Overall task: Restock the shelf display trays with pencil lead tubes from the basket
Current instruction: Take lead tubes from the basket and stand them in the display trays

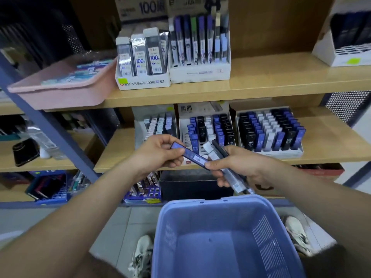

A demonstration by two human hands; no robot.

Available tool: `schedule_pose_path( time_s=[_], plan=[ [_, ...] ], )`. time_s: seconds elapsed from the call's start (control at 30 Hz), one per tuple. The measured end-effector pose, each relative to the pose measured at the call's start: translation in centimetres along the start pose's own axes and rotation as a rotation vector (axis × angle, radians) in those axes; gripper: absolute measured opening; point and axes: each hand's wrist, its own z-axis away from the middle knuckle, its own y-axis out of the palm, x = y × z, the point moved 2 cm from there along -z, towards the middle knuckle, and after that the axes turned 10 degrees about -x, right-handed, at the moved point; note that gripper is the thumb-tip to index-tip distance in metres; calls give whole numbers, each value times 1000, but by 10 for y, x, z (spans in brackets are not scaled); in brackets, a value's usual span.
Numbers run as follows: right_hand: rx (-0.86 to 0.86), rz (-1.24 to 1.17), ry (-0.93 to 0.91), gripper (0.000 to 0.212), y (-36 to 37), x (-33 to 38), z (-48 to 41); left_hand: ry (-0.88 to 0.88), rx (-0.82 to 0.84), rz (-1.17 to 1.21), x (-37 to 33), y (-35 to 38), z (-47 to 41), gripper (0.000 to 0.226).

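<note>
Over the basket [210,247], pinches blue lead tube [190,155] in left grip [158,151], clutches spares [232,177] in right grip [245,167], likely for sorting.

Pink bin [60,95] upper left; white sneakers [143,255] on grey floor [120,223].

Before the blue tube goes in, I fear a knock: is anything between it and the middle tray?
Nothing fixed. The blue tube, pinched by the left hand, hangs before the middle tray; spare tubes in the right hand overlap its front.
</note>
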Motion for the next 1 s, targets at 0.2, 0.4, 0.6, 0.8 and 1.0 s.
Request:
schedule_pose_path(
  time_s=[0.2,0.4,0.6,0.8,1.0],
  plan=[
    [-82,-65,84,15,8,-20,-31,27,16,-134,3,4,-40,13],
    [-112,-65,78,19,13,-27,-51,-24,4,-60,12,6,-60,15],
    [-152,-54,96,12,12,-31,-60,65,-35,-187,5,11,-75,24],
    [-212,-35,58,13,-2,-26,-69,294,-253,-532,-13,-7,-92,30],
    [-246,691,-122,50,0,-42,-84,457,-338,-874,-20,-4,-96,27]
  ],
)
